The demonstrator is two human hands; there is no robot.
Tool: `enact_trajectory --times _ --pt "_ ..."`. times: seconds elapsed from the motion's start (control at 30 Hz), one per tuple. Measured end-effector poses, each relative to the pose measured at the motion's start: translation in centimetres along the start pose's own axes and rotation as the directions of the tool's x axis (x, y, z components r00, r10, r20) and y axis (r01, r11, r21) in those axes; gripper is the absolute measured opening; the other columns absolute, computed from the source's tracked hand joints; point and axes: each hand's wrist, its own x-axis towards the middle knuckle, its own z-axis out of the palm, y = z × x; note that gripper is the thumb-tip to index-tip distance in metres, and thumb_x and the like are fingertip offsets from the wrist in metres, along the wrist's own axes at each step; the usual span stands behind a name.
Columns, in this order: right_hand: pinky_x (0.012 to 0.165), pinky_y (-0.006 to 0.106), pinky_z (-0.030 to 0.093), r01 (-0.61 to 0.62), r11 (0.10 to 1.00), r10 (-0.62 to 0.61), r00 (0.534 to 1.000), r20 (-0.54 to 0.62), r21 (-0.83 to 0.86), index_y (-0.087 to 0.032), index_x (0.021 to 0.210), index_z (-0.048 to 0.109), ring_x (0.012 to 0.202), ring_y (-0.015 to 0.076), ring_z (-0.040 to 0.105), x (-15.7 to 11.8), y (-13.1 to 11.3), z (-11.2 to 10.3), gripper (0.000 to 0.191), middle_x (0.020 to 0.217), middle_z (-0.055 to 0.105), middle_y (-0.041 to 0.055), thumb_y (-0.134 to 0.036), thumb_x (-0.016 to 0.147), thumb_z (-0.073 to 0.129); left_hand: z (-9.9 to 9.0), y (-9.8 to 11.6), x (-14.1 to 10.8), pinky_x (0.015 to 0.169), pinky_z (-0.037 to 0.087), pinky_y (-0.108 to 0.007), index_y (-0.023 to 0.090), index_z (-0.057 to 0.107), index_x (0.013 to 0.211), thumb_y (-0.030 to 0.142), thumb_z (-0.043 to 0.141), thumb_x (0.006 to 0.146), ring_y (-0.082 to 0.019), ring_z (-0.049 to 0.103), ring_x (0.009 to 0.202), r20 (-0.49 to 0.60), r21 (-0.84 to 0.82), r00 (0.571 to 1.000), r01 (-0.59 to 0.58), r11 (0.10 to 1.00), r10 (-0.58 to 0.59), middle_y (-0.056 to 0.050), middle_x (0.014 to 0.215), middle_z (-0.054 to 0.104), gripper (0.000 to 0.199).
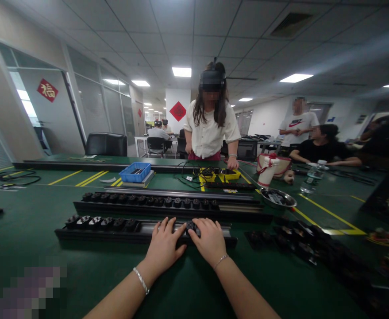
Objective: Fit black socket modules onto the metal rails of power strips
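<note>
- Near rail (114, 238): the landmark, a long black channel lying crosswise on the green table (114, 279), in front of the wearer.
- Black module (190, 227): seated in the near rail, toward its right end, between the two hands.
- Right hand (210, 241): over the right part of the near rail; its grip pinches the black module between thumb and index finger.
- Left hand (163, 241): over the middle of the near rail; its grip is spread, with the index fingertip just beside the black module.
- Row of modules (107, 222): set side by side in the left part of the near rail; a bare stretch of channel separates it from the left hand.
- Second rail (237, 208): just behind the near rail and roughly parallel, carrying a longer row of similar modules.
- Heap of dark parts (302, 241): right of the near rail.
- Metal bowl (279, 201): beyond the near rail's right end, with small parts inside.
- Blue tray (129, 176): beyond the near rail, behind the second rail.
- Co-worker (210, 124): standing across the table from the near rail.
</note>
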Motion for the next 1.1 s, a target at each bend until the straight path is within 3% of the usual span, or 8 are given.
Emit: enact_trajectory --times 0.2,0.53,1.1 --pt "0.099 0.048 0.019 -0.039 0.999 0.039 0.999 -0.024 0.017 -0.032 0.112 0.056 0.113 0.0245 0.045 0.13 -0.72 0.44 0.035 0.112 0.06 0.0021 -0.045 0.08 0.047 -0.11 0.12 0.03 0.103 0.02 -0.048 0.04 0.041 0.127 0.049 0.053 0.074 -0.029 0.033 0.126 0.003 0.012 1.0 -0.001 1.0 0.001 -0.006 0.134 0.043 0.055" --pt "0.1 0.042 0.021 -0.048 0.998 0.05 0.997 -0.051 0.03 -0.024 0.104 0.059 0.108 0.0221 0.048 0.14 -0.61 0.42 0.03 0.105 0.063 0.0042 -0.034 0.077 0.048 -0.14 0.12 -0.06 0.103 0.021 -0.048 0.041 0.042 0.126 0.042 0.054 0.075 -0.028 0.032 0.126 -0.013 0.002 1.0 -0.007 1.0 0.007 -0.005 0.134 0.042 0.053" --pt "0.1 0.038 0.022 -0.06 0.998 0.061 0.998 -0.034 0.033 -0.021 0.099 0.059 0.108 0.0209 0.048 0.17 -0.29 0.18 0.026 0.104 0.063 0.005 -0.029 0.077 0.048 -0.28 0.01 -0.05 0.103 0.021 -0.048 0.039 0.047 0.122 0.038 0.054 0.074 -0.028 0.032 0.127 -0.002 -0.008 1.0 -0.011 1.0 0.011 -0.004 0.135 0.042 0.048"
